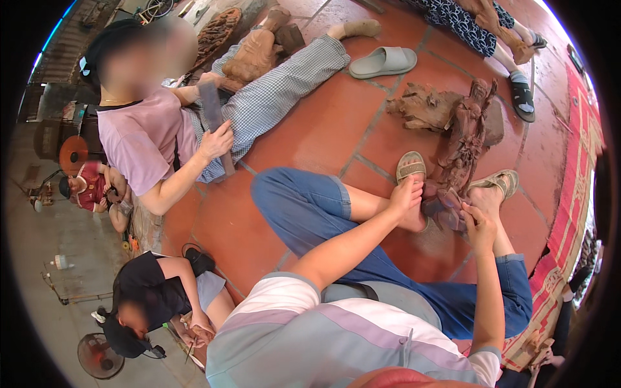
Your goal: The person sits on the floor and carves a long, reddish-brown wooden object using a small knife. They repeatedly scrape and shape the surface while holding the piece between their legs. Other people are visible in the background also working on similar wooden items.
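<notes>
A dark brown wood carving with figures cut into it leans between my feet, its lower end near my hands. Purplish-brown sandpaper, bent and folded, lies against that lower end. My left hand is closed at the sandpaper's left side, beside my left foot. On the other side, my right hand pinches its right edge between thumb and fingers. The fingertips of the left hand are partly hidden, and I cannot make out the carving's base under the sheet.
A rough wood block lies behind the carving, with a grey slipper farther off. At left a person holds a long dark strip near a carved figure. A red patterned mat runs along the right.
</notes>
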`<control>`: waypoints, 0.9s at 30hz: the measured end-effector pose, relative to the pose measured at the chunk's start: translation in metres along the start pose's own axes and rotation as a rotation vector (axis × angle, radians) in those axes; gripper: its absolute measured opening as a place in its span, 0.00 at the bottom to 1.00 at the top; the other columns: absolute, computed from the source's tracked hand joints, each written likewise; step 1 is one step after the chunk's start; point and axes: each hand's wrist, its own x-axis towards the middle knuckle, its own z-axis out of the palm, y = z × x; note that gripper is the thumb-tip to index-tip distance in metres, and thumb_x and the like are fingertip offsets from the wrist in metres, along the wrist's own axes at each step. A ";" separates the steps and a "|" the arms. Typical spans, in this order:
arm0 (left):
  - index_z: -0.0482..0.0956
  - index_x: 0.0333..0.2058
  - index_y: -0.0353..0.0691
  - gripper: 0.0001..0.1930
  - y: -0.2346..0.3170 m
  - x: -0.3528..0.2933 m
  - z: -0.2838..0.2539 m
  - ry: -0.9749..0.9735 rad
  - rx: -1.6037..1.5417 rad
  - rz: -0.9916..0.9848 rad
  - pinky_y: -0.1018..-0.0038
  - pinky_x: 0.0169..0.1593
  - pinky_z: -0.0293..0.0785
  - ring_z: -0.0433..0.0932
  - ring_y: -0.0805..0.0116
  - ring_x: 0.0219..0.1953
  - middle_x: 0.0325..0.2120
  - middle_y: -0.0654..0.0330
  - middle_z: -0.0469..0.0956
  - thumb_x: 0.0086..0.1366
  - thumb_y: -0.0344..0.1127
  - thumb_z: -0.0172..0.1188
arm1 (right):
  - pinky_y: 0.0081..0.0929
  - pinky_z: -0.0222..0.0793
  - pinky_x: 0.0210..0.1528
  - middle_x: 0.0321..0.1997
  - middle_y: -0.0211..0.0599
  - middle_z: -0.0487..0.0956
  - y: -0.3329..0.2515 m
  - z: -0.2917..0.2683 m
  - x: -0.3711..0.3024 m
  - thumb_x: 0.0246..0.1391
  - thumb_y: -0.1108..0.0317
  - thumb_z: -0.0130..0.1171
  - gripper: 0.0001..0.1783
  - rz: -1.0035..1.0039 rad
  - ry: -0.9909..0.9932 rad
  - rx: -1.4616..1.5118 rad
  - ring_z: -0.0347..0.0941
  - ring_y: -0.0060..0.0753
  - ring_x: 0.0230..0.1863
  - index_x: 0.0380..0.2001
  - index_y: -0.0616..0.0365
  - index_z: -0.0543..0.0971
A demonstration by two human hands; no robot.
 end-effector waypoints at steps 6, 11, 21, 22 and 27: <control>0.58 0.63 0.41 0.28 0.009 -0.004 0.004 -0.036 0.166 -0.017 0.60 0.62 0.64 0.65 0.54 0.61 0.61 0.46 0.62 0.72 0.52 0.40 | 0.33 0.70 0.30 0.23 0.35 0.79 -0.025 0.038 0.031 0.48 0.63 0.65 0.08 -0.030 0.026 -0.152 0.76 0.40 0.26 0.34 0.46 0.84; 0.58 0.64 0.41 0.28 0.082 -0.074 -0.024 -0.170 0.739 -0.167 0.68 0.54 0.72 0.73 0.66 0.51 0.55 0.54 0.68 0.71 0.48 0.47 | 0.32 0.70 0.30 0.25 0.35 0.80 -0.011 0.024 0.017 0.47 0.64 0.66 0.10 -0.114 0.040 0.112 0.77 0.39 0.28 0.36 0.46 0.85; 0.69 0.57 0.39 0.23 0.172 -0.122 -0.057 0.329 1.749 0.614 0.60 0.55 0.69 0.78 0.51 0.46 0.48 0.45 0.75 0.66 0.44 0.53 | 0.33 0.67 0.29 0.21 0.33 0.75 -0.029 0.044 0.017 0.49 0.63 0.65 0.09 -0.068 0.078 -0.085 0.73 0.37 0.24 0.36 0.44 0.84; 0.72 0.55 0.41 0.23 0.161 -0.116 -0.065 0.500 1.994 0.735 0.56 0.55 0.66 0.78 0.46 0.43 0.43 0.46 0.78 0.65 0.46 0.52 | 0.34 0.67 0.29 0.21 0.34 0.76 -0.033 0.050 0.023 0.50 0.62 0.64 0.09 -0.101 0.069 -0.149 0.73 0.39 0.24 0.36 0.46 0.83; 0.73 0.54 0.44 0.23 0.139 -0.100 -0.064 0.155 2.193 0.165 0.59 0.45 0.72 0.81 0.52 0.38 0.32 0.53 0.82 0.66 0.50 0.49 | 0.33 0.69 0.30 0.24 0.35 0.79 -0.019 0.027 0.011 0.49 0.65 0.65 0.09 -0.028 0.011 -0.003 0.75 0.39 0.26 0.36 0.49 0.84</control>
